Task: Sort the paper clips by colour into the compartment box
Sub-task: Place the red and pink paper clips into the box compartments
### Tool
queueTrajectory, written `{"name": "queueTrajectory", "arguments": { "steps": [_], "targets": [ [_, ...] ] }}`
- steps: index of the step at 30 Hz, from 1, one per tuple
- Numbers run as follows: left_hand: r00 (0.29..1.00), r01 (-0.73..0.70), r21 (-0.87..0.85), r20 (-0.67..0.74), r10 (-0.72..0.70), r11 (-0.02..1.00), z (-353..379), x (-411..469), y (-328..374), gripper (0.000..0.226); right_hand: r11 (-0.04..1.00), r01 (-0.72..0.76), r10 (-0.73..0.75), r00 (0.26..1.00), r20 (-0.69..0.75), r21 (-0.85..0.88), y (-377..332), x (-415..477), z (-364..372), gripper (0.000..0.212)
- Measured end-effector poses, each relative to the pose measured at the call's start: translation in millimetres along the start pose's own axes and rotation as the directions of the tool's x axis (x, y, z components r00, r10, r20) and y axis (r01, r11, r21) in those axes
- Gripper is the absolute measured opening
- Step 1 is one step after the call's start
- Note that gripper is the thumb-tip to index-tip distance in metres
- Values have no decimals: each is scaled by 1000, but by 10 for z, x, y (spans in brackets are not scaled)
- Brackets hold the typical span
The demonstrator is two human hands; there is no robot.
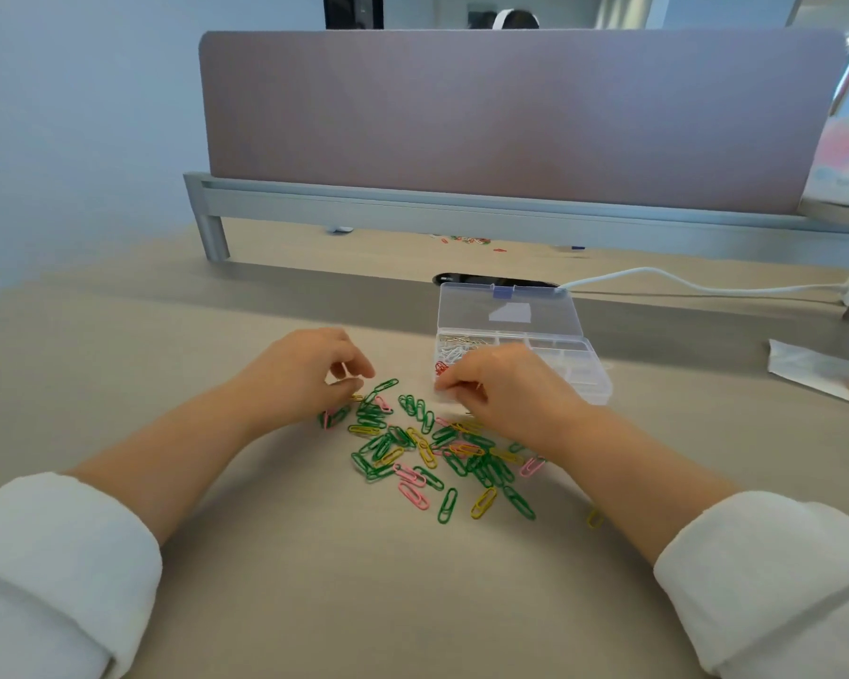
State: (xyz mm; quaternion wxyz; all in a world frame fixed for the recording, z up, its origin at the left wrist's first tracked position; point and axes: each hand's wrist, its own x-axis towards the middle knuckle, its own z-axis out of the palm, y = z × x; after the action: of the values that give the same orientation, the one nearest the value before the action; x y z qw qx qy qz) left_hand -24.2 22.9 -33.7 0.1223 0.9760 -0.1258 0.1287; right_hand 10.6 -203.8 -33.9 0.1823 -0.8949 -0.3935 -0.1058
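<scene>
The paper clips (432, 448), in 3 colours (green, yellow, pink), lie heaped mid-worktop (265, 580). The compartment box (579, 370) sits just beyond the heap toward the far edge, lid up, with white and red clips in its left compartments. The left hand (300, 370) is at the heap's left side, and the right hand (506, 389) is between heap and box. Each grip is curled with fingertips close; I cannot tell whether either pinches a clip.

Single head view, facing forward and down, close over desk (275, 595).
</scene>
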Motion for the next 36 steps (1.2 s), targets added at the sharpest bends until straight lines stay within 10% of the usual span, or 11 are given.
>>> {"name": "queueTrajectory", "arguments": {
  "steps": [10, 30, 36],
  "targets": [
    [917, -389, 212, -3, 399, 896, 148, -58, 55, 25, 980, -183, 195, 965, 177, -83, -153, 33, -3, 16],
    [952, -164, -87, -274, 135, 983, -15, -110, 26, 12, 973, -229, 230, 944, 236, -34, -207, 19, -42, 15],
    [996, -19, -84, 81, 26, 996, -108, -111, 23, 25, 963, -269, 254, 920, 299, 8, -200, 26, -27, 14]
  ]
}}
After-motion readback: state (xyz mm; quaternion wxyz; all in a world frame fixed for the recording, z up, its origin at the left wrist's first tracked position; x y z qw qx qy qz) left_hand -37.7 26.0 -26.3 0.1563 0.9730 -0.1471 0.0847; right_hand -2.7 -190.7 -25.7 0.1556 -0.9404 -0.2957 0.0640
